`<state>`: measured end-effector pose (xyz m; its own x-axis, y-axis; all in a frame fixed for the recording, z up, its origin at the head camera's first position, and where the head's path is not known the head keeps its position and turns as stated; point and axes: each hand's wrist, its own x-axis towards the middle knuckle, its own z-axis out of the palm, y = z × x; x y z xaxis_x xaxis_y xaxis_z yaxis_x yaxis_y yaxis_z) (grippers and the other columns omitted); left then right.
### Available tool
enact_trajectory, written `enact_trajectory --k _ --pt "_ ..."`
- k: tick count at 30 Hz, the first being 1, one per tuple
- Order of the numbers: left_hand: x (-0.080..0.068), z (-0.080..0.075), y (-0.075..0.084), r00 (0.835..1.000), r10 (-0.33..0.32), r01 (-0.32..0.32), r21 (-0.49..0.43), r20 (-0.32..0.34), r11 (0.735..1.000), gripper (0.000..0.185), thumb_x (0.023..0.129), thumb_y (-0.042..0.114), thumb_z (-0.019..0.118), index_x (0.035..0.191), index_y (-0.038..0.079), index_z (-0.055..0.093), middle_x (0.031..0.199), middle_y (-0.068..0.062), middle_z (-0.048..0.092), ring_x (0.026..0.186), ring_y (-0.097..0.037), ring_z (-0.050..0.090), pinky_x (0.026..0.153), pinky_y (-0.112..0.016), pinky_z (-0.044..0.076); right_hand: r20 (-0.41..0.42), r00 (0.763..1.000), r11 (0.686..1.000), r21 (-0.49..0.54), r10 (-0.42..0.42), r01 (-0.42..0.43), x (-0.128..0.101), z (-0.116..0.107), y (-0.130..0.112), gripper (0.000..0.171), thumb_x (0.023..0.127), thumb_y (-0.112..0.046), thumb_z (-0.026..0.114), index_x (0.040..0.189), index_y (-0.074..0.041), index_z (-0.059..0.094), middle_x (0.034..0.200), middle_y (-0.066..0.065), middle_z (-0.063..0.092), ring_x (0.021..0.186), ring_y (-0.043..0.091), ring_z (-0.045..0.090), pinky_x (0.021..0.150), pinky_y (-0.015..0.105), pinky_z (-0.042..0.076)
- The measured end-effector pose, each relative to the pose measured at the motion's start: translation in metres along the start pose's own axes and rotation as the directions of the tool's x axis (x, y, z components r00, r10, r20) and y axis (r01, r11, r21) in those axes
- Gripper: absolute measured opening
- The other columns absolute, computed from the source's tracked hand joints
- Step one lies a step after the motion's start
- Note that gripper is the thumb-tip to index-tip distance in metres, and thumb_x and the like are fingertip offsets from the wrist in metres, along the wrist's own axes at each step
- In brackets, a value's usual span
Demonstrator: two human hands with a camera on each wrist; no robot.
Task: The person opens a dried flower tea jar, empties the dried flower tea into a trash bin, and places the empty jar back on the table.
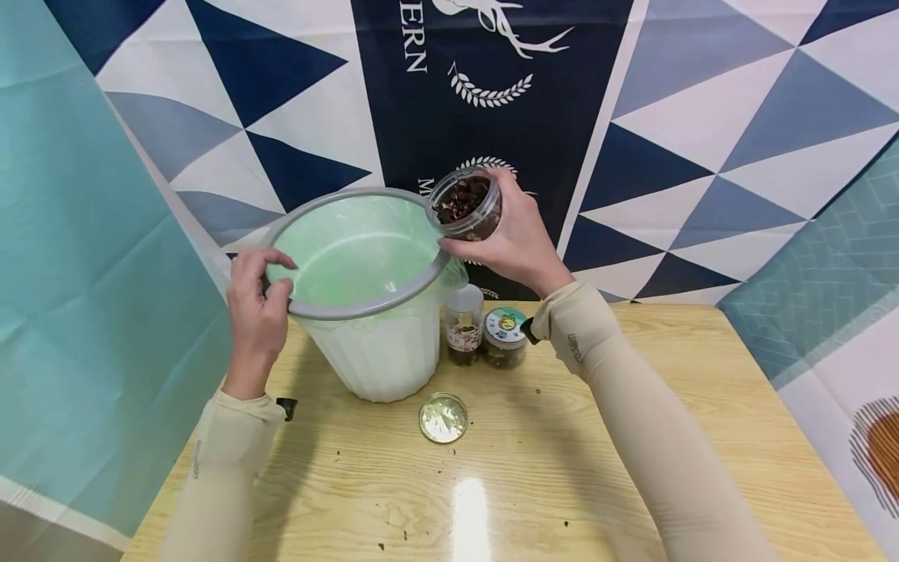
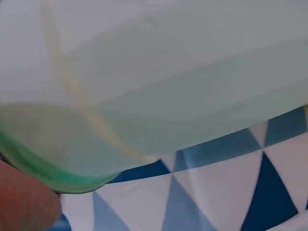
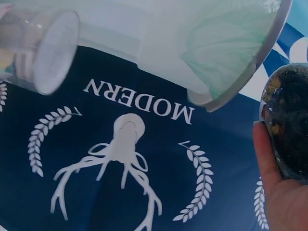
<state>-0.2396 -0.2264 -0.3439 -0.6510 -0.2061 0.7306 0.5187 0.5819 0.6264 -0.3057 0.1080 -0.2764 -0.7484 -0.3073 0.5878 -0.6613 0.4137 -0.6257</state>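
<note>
A white trash bin [image 1: 379, 351] with a grey rim and a light green liner bag [image 1: 351, 265] stands tilted on the table. My left hand [image 1: 257, 300] grips its rim at the left side, thumb and fingers over the edge. In my right hand [image 1: 516, 234] is a clear open jar [image 1: 467, 204] of dark dried petals, held at the bin's right rim with its mouth leaning toward the bin. In the right wrist view the jar [image 3: 291, 120] shows dark contents through its base, fingers [image 3: 264, 154] along its side.
Right of the bin stand a clear lidded jar [image 1: 463, 324] and a squat jar with a printed lid [image 1: 505, 337]. A round lid [image 1: 443, 417] lies on the wooden table [image 1: 393, 492], among several dark crumbs. Patterned cloth [image 1: 674, 172] hangs close behind.
</note>
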Motion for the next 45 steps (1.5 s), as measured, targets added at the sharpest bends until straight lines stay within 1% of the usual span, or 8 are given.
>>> enact_trajectory --k 4,9,15,19,21,25,35,45 --pt "0.014 -0.009 0.010 0.976 -0.203 0.199 0.055 0.074 0.978 0.036 0.096 0.014 0.048 0.123 0.000 0.066 0.129 -0.019 0.057 0.120 -0.028 0.049 0.103 -0.044 0.036 0.016 1.000 0.999 -0.051 0.008 -0.008 0.014 0.003 -0.006 0.087 0.072 -0.032 0.091 0.142 -0.005 0.047 0.133 0.008 0.062 0.121 0.020 0.062 0.104 0.037 0.053" --pt "0.036 -0.024 0.018 0.874 -0.417 0.370 0.216 0.250 0.904 0.058 0.105 0.030 0.041 0.157 0.002 0.041 0.157 -0.023 0.042 0.136 -0.041 0.048 0.107 -0.058 0.043 0.046 0.998 0.991 -0.126 -0.030 0.036 0.035 0.005 -0.017 0.084 0.071 -0.035 0.092 0.138 -0.006 0.050 0.130 0.006 0.065 0.117 0.018 0.062 0.103 0.035 0.051" --pt "0.064 -0.028 0.017 0.749 -0.485 0.252 0.483 0.452 0.838 0.074 0.106 0.039 0.043 0.161 -0.007 0.022 0.154 -0.037 0.039 0.125 -0.052 0.051 0.101 -0.065 0.047 0.113 0.992 0.980 -0.182 -0.059 0.079 0.055 0.009 -0.027 0.084 0.074 -0.034 0.091 0.140 -0.006 0.048 0.132 0.006 0.062 0.119 0.017 0.061 0.105 0.029 0.050" --pt "0.076 -0.026 0.017 0.697 -0.501 0.163 0.567 0.513 0.807 0.069 0.103 0.025 0.040 0.159 -0.011 0.022 0.155 -0.041 0.031 0.129 -0.054 0.041 0.105 -0.068 0.040 0.143 0.988 0.974 -0.208 -0.060 0.089 0.064 0.014 -0.036 0.084 0.074 -0.034 0.091 0.140 -0.006 0.048 0.133 0.006 0.061 0.121 0.016 0.060 0.107 0.027 0.049" --pt "0.079 -0.024 0.017 0.689 -0.508 0.143 0.591 0.517 0.794 0.067 0.098 0.014 0.039 0.159 -0.011 0.023 0.155 -0.041 0.029 0.128 -0.055 0.039 0.104 -0.068 0.039 0.155 0.986 0.968 -0.227 -0.067 0.102 0.068 0.017 -0.040 0.083 0.074 -0.034 0.090 0.140 -0.006 0.048 0.133 0.006 0.061 0.120 0.017 0.059 0.107 0.027 0.048" --pt "0.081 -0.019 0.016 0.701 -0.508 0.122 0.617 0.501 0.777 0.071 0.088 0.003 0.037 0.158 -0.009 0.029 0.152 -0.041 0.034 0.121 -0.052 0.042 0.100 -0.066 0.041 0.194 0.979 0.946 -0.302 -0.061 0.118 0.075 0.022 -0.046 0.082 0.075 -0.035 0.089 0.140 -0.007 0.047 0.132 0.007 0.059 0.118 0.018 0.059 0.106 0.028 0.048" --pt "0.084 -0.011 0.015 0.713 -0.495 0.110 0.618 0.496 0.778 0.075 0.085 0.001 0.041 0.159 0.000 0.035 0.153 -0.038 0.038 0.119 -0.051 0.046 0.099 -0.065 0.043 0.254 0.966 0.879 -0.449 -0.046 0.160 0.083 0.020 -0.048 0.085 0.075 -0.034 0.087 0.143 -0.007 0.045 0.133 0.010 0.057 0.118 0.023 0.056 0.110 0.034 0.047" --pt "0.082 -0.010 0.016 0.713 -0.512 0.112 0.644 0.479 0.757 0.073 0.088 0.002 0.042 0.161 0.002 0.034 0.154 -0.037 0.038 0.116 -0.051 0.048 0.092 -0.065 0.046 0.266 0.955 0.788 -0.558 -0.129 0.262 0.088 0.022 -0.054 0.083 0.074 -0.028 0.086 0.143 -0.004 0.046 0.130 0.013 0.057 0.119 0.029 0.055 0.110 0.038 0.047"
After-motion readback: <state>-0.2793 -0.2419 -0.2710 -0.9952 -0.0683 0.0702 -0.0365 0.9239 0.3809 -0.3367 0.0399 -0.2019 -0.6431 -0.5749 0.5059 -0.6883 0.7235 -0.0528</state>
